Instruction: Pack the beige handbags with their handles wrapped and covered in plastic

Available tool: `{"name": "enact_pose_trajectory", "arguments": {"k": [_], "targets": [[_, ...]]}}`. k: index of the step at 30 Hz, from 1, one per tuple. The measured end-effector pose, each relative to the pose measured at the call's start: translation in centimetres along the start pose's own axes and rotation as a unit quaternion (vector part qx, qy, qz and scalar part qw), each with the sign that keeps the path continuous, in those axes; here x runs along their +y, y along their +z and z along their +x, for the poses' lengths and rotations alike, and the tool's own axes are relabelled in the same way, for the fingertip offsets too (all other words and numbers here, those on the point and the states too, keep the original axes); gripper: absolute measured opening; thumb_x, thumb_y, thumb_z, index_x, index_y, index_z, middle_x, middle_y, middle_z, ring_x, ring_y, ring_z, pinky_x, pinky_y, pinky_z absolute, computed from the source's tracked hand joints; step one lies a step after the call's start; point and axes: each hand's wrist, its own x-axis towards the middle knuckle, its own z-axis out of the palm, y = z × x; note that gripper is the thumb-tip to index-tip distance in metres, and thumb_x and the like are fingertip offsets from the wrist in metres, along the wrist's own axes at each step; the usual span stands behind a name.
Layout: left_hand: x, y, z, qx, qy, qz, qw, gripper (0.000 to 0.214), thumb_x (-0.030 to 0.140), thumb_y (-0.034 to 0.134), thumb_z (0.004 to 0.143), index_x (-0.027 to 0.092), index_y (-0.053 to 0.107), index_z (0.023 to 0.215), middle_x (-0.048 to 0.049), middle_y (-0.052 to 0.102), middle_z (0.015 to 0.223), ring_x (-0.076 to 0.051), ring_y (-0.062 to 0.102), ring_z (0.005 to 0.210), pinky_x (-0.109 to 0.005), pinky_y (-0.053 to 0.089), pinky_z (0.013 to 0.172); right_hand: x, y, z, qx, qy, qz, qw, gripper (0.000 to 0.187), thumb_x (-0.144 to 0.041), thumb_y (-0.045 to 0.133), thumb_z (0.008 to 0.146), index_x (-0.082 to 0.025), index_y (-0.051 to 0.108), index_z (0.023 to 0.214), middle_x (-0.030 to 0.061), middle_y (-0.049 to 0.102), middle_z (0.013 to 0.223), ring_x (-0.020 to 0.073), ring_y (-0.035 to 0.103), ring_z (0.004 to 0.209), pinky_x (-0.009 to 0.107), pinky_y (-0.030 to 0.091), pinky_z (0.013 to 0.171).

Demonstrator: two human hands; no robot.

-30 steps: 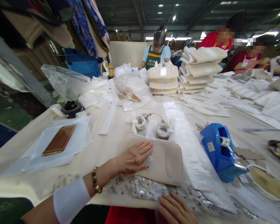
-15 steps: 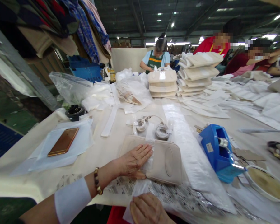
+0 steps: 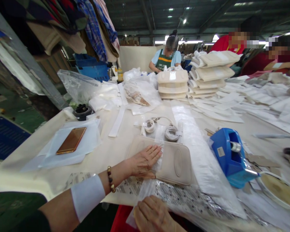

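Observation:
A beige bag [image 3: 174,164] lies flat on the table in front of me, with an oval shape on its right part. My left hand [image 3: 145,161] rests on it, fingers stretched out, pressing a translucent strip [image 3: 159,154] against its middle. Nearer to me, my right hand [image 3: 152,212] is closed on a piece of translucent plastic sheet [image 3: 145,190] at the table's front edge. Coiled straps [image 3: 172,132] in clear wrapping lie just behind the bag.
A blue tape dispenser [image 3: 228,158] and a round tin [image 3: 279,190] stand at right. White plastic bags [image 3: 203,154] lie right of the bag. At left, a phone [image 3: 71,140] rests on white sheets. Stacked beige bags [image 3: 172,84] stand farther back, near a person [image 3: 165,61].
The whole view has shifted slightly, so things appear a little farther right. Both hands keep nearly the same places relative to the bag and the plastic sheet.

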Motion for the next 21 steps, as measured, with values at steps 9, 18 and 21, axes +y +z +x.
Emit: {"name": "enact_pose_trajectory", "arguments": {"k": [9,18,21], "targets": [[0.4,1.2,-0.3,0.033,-0.017,-0.032,0.999,0.086,0.042,0.066,0.074,-0.005,0.028,0.135,-0.0318,0.026,0.142,-0.038,0.018,0.135,-0.049,0.023,0.111,0.1,-0.3,0.0,0.011,-0.014,0.031,0.999,0.036,0.0,0.034,0.083,-0.016,0.048,0.054,-0.0011,0.044,0.047,0.0121,0.037,0.042,0.029,0.02,0.045],[-0.2,0.9,-1.0,0.048,-0.03,-0.112,0.992,0.054,0.034,0.046,0.089,0.005,0.037,0.134,-0.0198,0.034,0.143,-0.027,0.026,0.135,-0.042,0.023,0.113,6.3,-5.3,6.1,-0.115,-0.027,0.107,0.987,0.035,-0.008,0.029,0.091,-0.013,0.057,0.07,0.0036,0.054,0.061,0.0151,0.043,0.058,0.029,0.032,0.057],[-0.6,1.3,-1.1,0.064,-0.015,-0.16,0.985,0.052,0.018,0.05,0.081,0.008,0.04,0.131,-0.0156,0.039,0.141,-0.023,0.031,0.134,-0.039,0.024,0.113,9.5,-4.9,6.9,-0.069,0.018,0.112,0.991,0.033,-0.012,0.032,0.093,-0.014,0.059,0.073,0.0042,0.059,0.066,0.0148,0.046,0.064,0.027,0.034,0.062]]}}
